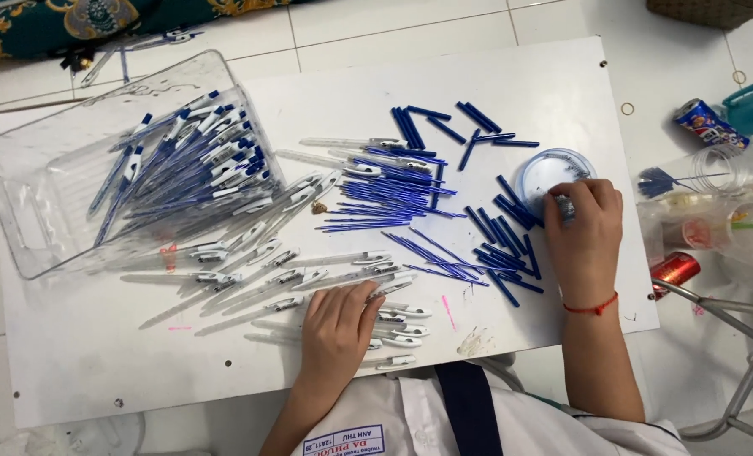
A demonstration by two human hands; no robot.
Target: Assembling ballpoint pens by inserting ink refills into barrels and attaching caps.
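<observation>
My left hand point(336, 328) rests palm down on a row of clear pen barrels with white clips point(284, 279) near the front edge of the white board point(562, 84). My right hand point(584, 226) reaches into a small round clear dish point(539, 167), fingers pinched on something small that I cannot make out. A heap of thin blue ink refills point(389, 198) lies in the middle. Short blue pen caps point(501, 245) are scattered around the dish and under my right hand.
A clear plastic tray point(30, 203) at the left, tilted onto the board, holds several assembled blue-capped pens point(199, 160). Right of the board stand a drink can point(704, 122), a red can point(675, 270), clear cups point(723, 169) and a metal chair leg point(731, 308).
</observation>
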